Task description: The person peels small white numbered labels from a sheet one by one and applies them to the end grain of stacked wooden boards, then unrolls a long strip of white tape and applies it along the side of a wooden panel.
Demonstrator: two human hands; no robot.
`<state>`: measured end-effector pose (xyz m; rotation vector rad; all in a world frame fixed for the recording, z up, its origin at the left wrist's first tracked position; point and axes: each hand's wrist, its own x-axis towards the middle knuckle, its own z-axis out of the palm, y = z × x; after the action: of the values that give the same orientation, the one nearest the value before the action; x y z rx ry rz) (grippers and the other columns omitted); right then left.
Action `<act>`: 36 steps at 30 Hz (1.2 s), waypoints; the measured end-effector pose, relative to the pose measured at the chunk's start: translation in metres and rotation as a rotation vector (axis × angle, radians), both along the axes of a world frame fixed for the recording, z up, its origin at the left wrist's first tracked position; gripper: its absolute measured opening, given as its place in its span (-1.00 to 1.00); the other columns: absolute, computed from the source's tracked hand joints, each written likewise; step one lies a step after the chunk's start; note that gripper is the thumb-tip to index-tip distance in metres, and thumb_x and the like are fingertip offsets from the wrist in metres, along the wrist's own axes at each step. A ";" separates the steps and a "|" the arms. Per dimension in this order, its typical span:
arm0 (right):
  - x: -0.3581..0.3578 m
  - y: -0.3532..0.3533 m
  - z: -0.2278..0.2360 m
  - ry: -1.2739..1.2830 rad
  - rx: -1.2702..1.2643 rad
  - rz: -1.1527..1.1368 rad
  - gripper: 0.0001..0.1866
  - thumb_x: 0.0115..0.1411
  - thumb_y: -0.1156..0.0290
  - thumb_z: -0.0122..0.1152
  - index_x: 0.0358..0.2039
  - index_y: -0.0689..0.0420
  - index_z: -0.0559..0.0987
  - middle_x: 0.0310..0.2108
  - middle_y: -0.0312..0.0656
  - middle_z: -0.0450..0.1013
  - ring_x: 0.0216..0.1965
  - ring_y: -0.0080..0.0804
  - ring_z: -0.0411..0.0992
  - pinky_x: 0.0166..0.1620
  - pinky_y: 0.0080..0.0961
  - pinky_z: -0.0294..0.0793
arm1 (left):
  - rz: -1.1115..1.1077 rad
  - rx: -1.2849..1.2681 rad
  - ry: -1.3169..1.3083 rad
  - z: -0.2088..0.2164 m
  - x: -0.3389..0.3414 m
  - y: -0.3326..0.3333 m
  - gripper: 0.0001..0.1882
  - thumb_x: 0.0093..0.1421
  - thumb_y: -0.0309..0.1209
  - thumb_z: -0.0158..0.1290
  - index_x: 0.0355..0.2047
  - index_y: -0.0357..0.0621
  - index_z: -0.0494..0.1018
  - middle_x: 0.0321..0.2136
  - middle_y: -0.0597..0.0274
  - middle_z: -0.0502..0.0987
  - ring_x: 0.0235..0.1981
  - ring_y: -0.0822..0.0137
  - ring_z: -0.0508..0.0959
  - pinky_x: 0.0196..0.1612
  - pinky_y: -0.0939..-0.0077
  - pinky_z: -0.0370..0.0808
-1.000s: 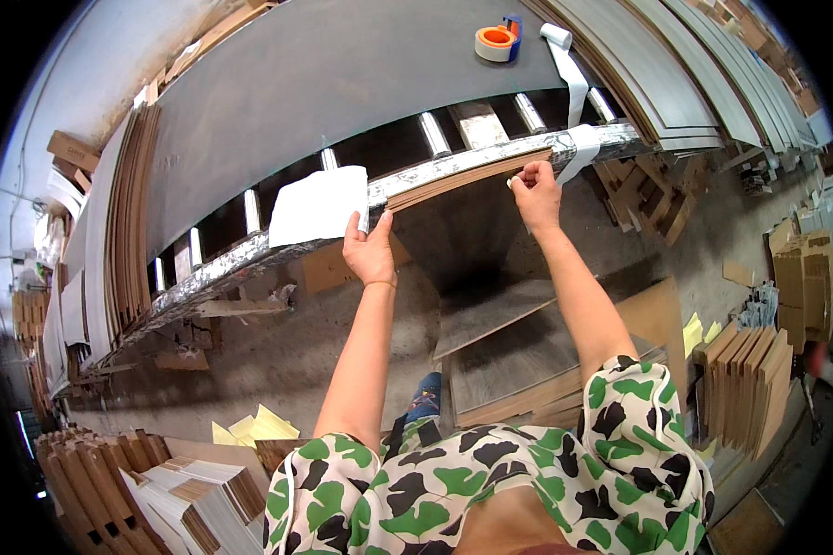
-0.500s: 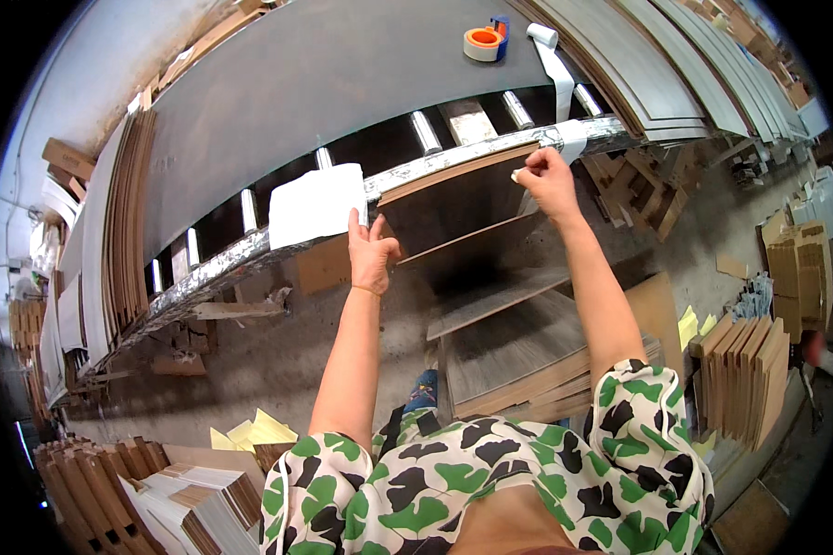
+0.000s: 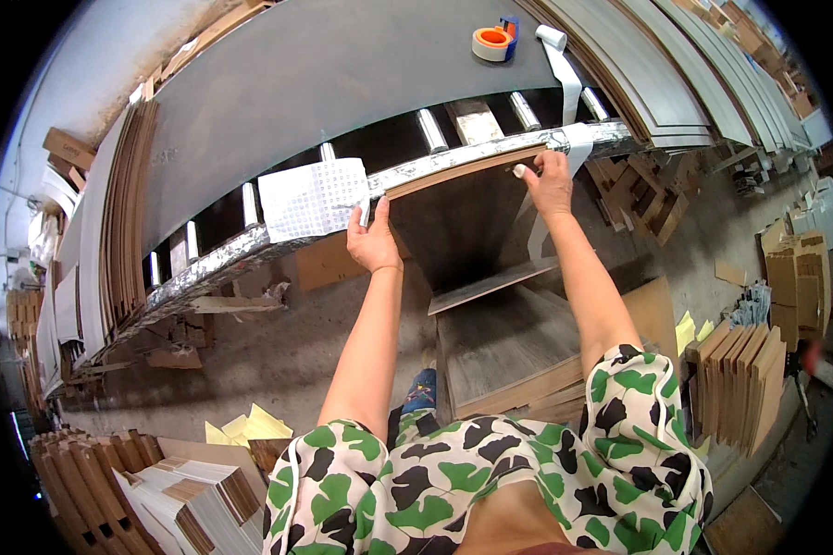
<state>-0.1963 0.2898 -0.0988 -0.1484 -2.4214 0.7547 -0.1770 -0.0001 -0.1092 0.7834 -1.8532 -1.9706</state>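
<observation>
My left hand (image 3: 375, 245) is open, thumb and fingers apart, at the upper left corner of a dark board (image 3: 449, 222). Beside its fingertips, a white sheet with rows of small printed marks (image 3: 310, 196) drapes over the bench's front rail. My right hand (image 3: 553, 190) has curled fingers near the board's upper right corner; a small white thing shows at its thumb tip, and I cannot make out what it is. The board's brown upper edge lies along the rail. A white strip (image 3: 565, 88) unrolls from a small roll and hangs over the rail close to my right hand.
An orange-cored tape roll in a blue dispenser (image 3: 496, 42) rests on a large dark panel (image 3: 342, 69) over the roller bench. More panels stand at the left (image 3: 125, 213) and right (image 3: 652, 65). Below me lies a stack of dark boards (image 3: 509, 347); cut boards (image 3: 736, 379) stand to the right.
My left hand has shifted slightly right and its thumb has lifted to the board's corner. More of the board's dark face shows. The white sheet's printed marks have become visible.
</observation>
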 end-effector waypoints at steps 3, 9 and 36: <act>0.006 -0.002 0.010 -0.067 -0.070 0.077 -0.76 -0.10 0.55 0.26 -0.42 0.17 0.38 -0.35 -0.09 0.30 -0.27 -0.08 0.32 -0.22 -0.26 0.36 | -0.019 0.047 0.066 -0.002 0.002 0.001 -0.32 -0.03 -0.41 0.31 0.04 -0.50 0.28 -0.20 0.06 0.52 -0.21 0.38 0.50 -0.10 0.56 0.41; 0.031 -0.033 0.039 0.081 0.213 0.313 -0.72 -0.08 0.53 0.24 -0.28 0.14 0.47 -0.20 -0.14 0.37 -0.09 -0.14 0.29 -0.02 -0.26 0.30 | -0.054 0.154 0.118 0.017 0.023 0.008 -0.31 -0.03 -0.49 0.29 0.08 -0.48 0.24 -0.10 0.00 0.47 -0.14 0.34 0.49 -0.06 0.53 0.40; 0.114 -0.125 0.107 -0.632 -0.710 0.748 -0.57 0.29 0.08 -0.09 -0.17 0.17 0.55 -0.23 -0.17 0.47 -0.22 -0.36 0.40 -0.09 -0.46 0.38 | -0.605 0.321 -0.007 0.126 0.155 -0.048 -0.67 0.11 -0.56 0.12 -0.09 -0.35 0.43 -0.25 0.07 0.54 -0.29 0.28 0.59 -0.31 0.55 0.56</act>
<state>-0.0828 0.1647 0.0082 0.3153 -2.6428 2.1683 -0.0220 -0.0479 0.0169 0.3146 -1.9618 -2.6812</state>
